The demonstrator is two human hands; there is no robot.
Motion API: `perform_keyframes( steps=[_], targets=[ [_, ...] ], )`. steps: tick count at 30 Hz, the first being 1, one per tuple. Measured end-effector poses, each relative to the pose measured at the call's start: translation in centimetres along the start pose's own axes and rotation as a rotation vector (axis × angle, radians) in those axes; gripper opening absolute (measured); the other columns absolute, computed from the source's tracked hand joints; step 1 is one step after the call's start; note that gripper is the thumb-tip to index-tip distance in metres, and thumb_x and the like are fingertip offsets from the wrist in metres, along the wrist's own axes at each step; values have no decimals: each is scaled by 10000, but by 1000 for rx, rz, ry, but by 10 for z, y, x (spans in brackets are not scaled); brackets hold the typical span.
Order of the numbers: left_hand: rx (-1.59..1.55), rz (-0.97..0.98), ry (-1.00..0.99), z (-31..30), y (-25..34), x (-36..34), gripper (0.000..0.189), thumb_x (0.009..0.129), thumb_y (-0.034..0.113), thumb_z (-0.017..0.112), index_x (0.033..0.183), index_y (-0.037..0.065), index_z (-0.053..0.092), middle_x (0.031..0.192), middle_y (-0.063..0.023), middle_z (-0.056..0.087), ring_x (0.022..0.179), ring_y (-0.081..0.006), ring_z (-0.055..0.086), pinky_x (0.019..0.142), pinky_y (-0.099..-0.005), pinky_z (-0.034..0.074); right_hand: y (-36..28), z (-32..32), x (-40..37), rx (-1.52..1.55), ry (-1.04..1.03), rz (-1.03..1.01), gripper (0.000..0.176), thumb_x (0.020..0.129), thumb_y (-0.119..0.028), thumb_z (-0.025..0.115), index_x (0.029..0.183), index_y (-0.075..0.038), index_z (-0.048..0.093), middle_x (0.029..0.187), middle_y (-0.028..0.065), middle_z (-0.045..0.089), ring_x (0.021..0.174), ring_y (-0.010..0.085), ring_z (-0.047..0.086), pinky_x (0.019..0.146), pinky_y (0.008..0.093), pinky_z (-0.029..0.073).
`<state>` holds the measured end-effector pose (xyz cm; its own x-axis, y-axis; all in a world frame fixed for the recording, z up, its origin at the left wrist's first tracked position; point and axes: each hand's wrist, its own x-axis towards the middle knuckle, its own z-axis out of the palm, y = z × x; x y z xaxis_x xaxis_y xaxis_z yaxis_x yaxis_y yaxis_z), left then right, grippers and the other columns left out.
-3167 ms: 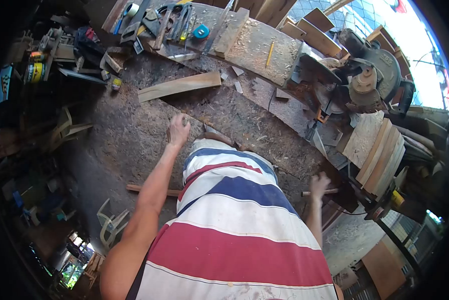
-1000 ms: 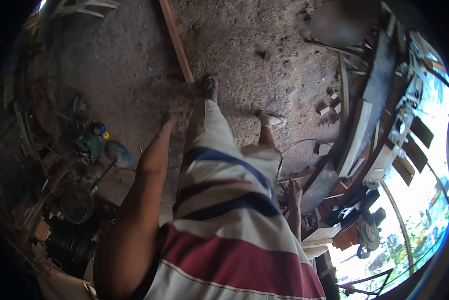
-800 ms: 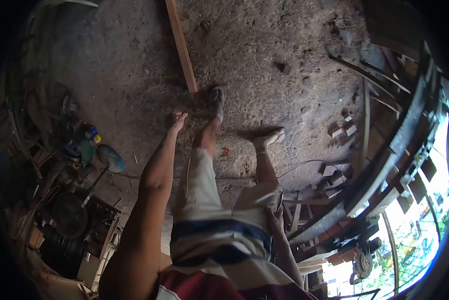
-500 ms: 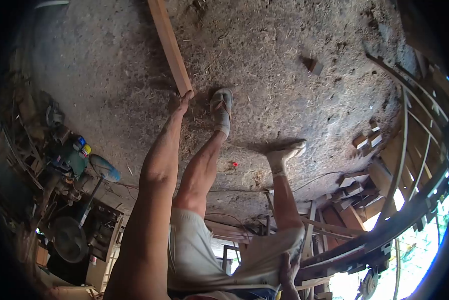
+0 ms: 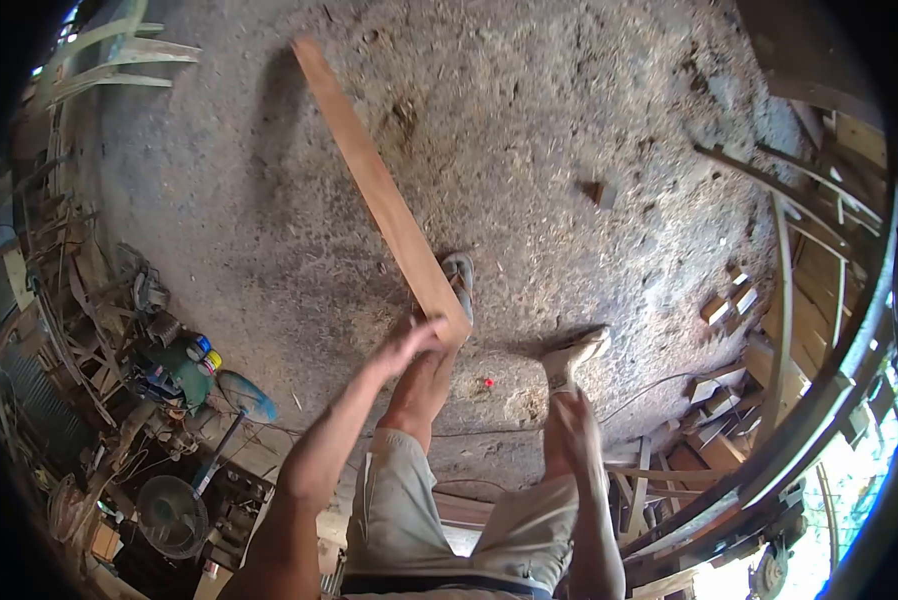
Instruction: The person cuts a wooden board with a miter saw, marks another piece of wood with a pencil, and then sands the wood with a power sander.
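Note:
A long wooden plank point(image 5: 384, 195) slants over the floor from upper left down to my left foot, partly covering the sandal point(image 5: 459, 272). My left hand point(image 5: 416, 343) grips its near end, a little blurred, with part of the fingers hidden by the wood. The far end looks raised, since a soft shadow falls beside it. In front of my right shin hangs my right hand point(image 5: 572, 420), smeared by motion, and I see nothing held in it.
Wood offcuts point(image 5: 717, 385) and leaning boards point(image 5: 784, 300) line the right side. One small block point(image 5: 601, 194) and a red cap-like bit point(image 5: 488, 382) lie on the dusty floor. A fan point(image 5: 172, 515) and machinery point(image 5: 174, 370) stand left; a cable point(image 5: 659, 383) crosses the floor.
The plank's near end has come closer and to the right with my left hand, and more of its length shows. My right hand has moved forward from beside my thigh to my shin.

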<state>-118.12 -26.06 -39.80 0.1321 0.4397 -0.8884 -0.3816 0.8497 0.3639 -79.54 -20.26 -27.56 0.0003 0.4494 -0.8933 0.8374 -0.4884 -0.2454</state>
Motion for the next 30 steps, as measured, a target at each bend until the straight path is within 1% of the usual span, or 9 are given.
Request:
perform_keyframes(
  steps=[5, 9, 13, 14, 16, 18, 22, 24, 30],
  targets=[
    [-156, 30, -84, 99, -16, -95, 919, 996, 108, 813, 1738, 138, 271, 1545, -187, 612, 1206, -293, 740, 1002, -515, 676, -144, 73, 82, 387, -616, -6, 777, 1029, -678, 698, 1396, 6, 723, 1336, 253, 757, 1279, 263, 724, 1038, 413, 556],
    [-185, -111, -73, 106, -2, -117, 927, 1025, 315, 761, 1764, 134, 232, 1580, -174, 602, 1269, -301, 714, 1027, -516, 632, -149, 32, 29, -172, -278, -44, 788, 1032, -816, 541, 1015, -94, 858, 726, 171, 745, 807, 285, 784, 802, 487, 592],
    [-172, -231, 40, 90, 35, -115, 978, 1040, 684, 634, 1722, 56, 322, 1578, -172, 616, 1331, -314, 684, 1086, -504, 565, -79, -40, -57, -51, -76, -144, 881, 1021, -840, 479, 1007, -43, 854, 866, 236, 798, 980, 441, 800, 890, 536, 594],
    [-167, -139, 118, 92, 46, -113, 1046, 1019, 819, 554, 1687, 30, 391, 1563, -171, 629, 1339, -311, 676, 1123, -508, 538, -47, -53, -79, -65, -89, -80, 842, 1042, -804, 488, 972, -38, 832, 793, 178, 769, 848, 339, 766, 773, 487, 564],
    [-218, -89, 252, 107, 56, -95, 1063, 976, 838, 616, 1642, 23, 463, 1503, -175, 670, 1287, -319, 696, 1148, -496, 525, -11, -107, -147, -125, -123, 24, 817, 1047, -785, 502, 892, -38, 793, 691, 122, 717, 698, 230, 720, 638, 441, 520],
    [-282, -74, 216, 161, 70, -91, 1068, 949, 865, 624, 1593, 19, 521, 1456, -177, 693, 1270, -336, 694, 1158, -501, 515, 11, -158, -212, -48, -233, 244, 926, 954, -877, 495, 995, -12, 823, 927, 276, 789, 972, 463, 785, 850, 545, 580],
    [-627, -2, -182, 276, 91, -88, 983, 900, 871, 689, 1436, 49, 636, 1265, -187, 757, 1154, -327, 729, 1049, -493, 577, 155, -173, -272, -121, 40, 15, 903, 928, -874, 561, 1048, -16, 814, 931, 293, 782, 939, 457, 787, 806, 539, 583],
    [-515, 80, 27, 337, 100, -103, 910, 898, 865, 696, 1304, 51, 675, 1152, -186, 769, 1070, -340, 732, 1016, -508, 580, 142, -219, -315, -176, 74, -3, 735, 1047, -712, 533, 1125, -30, 797, 941, 261, 783, 948, 466, 776, 824, 559, 592],
    [-413, 290, 97, 380, 145, -87, 1185, 930, 936, 531, 1548, -71, 439, 1301, -302, 666, 1166, -462, 676, 1114, -608, 537, 261, -282, -338, 368, 649, -175, 533, 1123, -559, 573, 1218, -70, 764, 1155, 246, 762, 1115, 454, 722, 949, 525, 571]
  ],
)
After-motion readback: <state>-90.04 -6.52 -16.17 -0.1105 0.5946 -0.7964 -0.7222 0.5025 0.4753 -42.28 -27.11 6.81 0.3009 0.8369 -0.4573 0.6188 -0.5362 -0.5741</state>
